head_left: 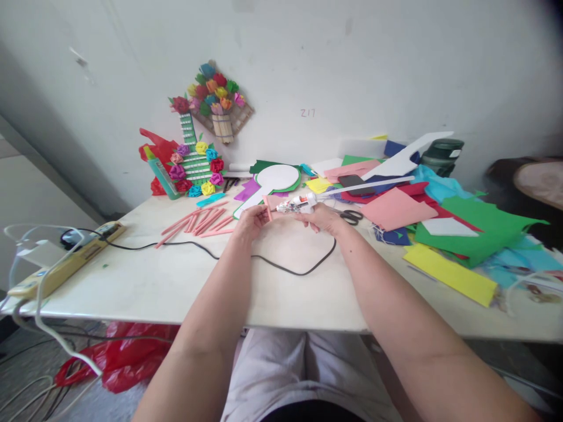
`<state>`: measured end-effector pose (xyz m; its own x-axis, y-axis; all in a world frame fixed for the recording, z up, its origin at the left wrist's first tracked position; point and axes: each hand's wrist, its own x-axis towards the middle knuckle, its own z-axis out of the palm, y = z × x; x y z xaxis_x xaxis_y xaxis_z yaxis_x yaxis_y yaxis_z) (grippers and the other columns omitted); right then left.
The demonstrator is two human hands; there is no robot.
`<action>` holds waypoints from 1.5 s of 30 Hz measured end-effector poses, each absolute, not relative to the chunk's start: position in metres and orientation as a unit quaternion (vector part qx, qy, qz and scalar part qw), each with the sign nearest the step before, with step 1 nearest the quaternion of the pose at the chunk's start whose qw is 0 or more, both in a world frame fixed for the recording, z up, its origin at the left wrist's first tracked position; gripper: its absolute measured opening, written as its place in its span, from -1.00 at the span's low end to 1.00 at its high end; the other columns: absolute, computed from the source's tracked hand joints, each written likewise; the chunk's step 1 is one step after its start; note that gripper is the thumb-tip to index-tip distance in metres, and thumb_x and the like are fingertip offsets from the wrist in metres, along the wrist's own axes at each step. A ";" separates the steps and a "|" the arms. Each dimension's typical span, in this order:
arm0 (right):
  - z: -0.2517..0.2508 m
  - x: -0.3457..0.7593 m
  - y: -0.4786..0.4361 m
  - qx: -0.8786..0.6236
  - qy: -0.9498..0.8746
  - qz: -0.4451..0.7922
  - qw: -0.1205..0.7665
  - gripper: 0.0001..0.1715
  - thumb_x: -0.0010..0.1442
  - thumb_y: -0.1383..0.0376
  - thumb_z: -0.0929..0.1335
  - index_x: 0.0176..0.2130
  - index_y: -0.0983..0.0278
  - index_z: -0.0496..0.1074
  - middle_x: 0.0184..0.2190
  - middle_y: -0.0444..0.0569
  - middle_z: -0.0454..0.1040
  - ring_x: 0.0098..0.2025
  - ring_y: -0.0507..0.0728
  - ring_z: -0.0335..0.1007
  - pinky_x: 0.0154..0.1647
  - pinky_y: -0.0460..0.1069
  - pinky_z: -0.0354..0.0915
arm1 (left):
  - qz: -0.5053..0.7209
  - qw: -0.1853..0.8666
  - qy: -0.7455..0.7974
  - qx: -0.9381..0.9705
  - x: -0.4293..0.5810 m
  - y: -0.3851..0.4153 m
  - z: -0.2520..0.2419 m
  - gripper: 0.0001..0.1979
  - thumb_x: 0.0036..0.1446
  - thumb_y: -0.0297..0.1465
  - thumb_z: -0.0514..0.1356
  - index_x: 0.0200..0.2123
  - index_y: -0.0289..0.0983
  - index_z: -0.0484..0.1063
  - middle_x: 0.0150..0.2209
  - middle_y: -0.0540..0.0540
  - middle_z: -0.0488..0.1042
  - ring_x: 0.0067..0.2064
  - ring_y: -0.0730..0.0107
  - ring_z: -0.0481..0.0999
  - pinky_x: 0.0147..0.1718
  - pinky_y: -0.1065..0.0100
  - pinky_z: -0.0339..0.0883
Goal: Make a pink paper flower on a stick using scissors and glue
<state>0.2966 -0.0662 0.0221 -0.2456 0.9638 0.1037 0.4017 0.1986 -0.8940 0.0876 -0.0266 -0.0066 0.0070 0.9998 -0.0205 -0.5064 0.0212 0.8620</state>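
My right hand (320,218) is closed round a white hot glue gun (295,204), with a long glue stick (367,186) poking out of its back. The gun's nozzle points left and lies close to a pink paper piece (267,208) in my left hand (252,221). My left fingers pinch that piece near its lower end; whether nozzle and paper touch, I cannot tell. Several rolled pink paper sticks (206,220) lie left of my left hand. Behind my hands sits a white round-headed cutout (278,177) with a green backing.
A black cord (281,266) loops across the table to a power strip (65,264) at the left. Black scissors (352,217) and piled coloured sheets (461,228) are at the right. A glue bottle (162,173) and a flower-decked guitar shape (193,155) stand at the back left.
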 end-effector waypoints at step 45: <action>0.035 0.293 -0.079 -0.527 -0.703 0.359 0.314 -0.63 -0.04 0.18 0.40 -0.62 0.28 0.18 -0.85 -0.26 0.13 -0.78 -0.09 0.02 -0.71 -0.14 0.06 | 0.635 0.624 0.317 0.327 0.085 -0.025 -0.004 -0.97 -0.17 -0.55 0.17 -0.54 -0.38 0.40 -0.60 -0.05 0.44 -0.54 0.50 0.44 -0.44 0.45 0.37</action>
